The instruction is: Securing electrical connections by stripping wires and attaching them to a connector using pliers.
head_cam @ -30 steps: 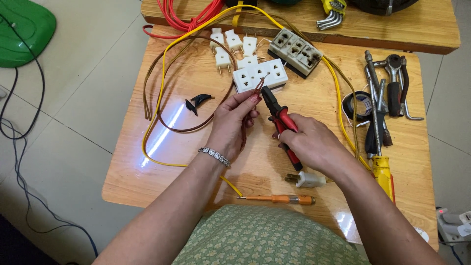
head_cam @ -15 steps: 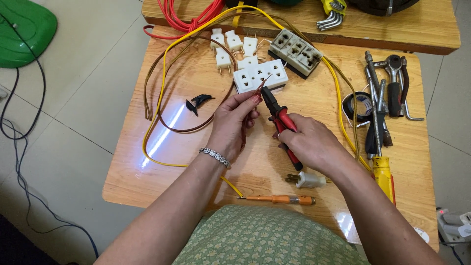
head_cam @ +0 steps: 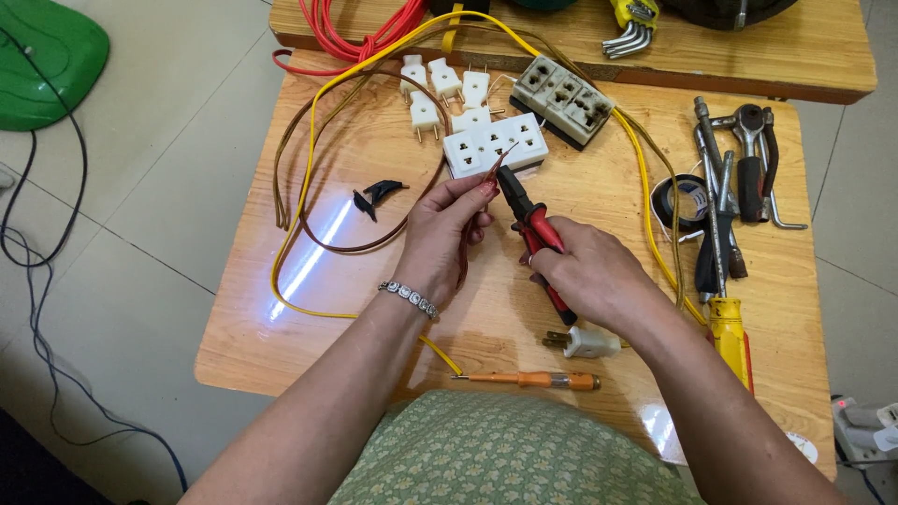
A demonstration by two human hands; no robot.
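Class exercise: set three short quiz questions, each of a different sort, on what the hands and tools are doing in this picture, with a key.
1. True or false: the right hand holds red-handled pliers.
2. What does the left hand pinch? A) brown wire B) white plug C) tape roll
3. Which tool lies nearest the table's front edge?

Key: 1 true. 2 A, the brown wire. 3 The orange screwdriver.

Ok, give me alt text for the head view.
Over a wooden table, the left hand pinches a brown wire while the right hand grips red-handled pliers at the wire's tip. White sockets, plugs, a yellow wire and screwdrivers lie around them.
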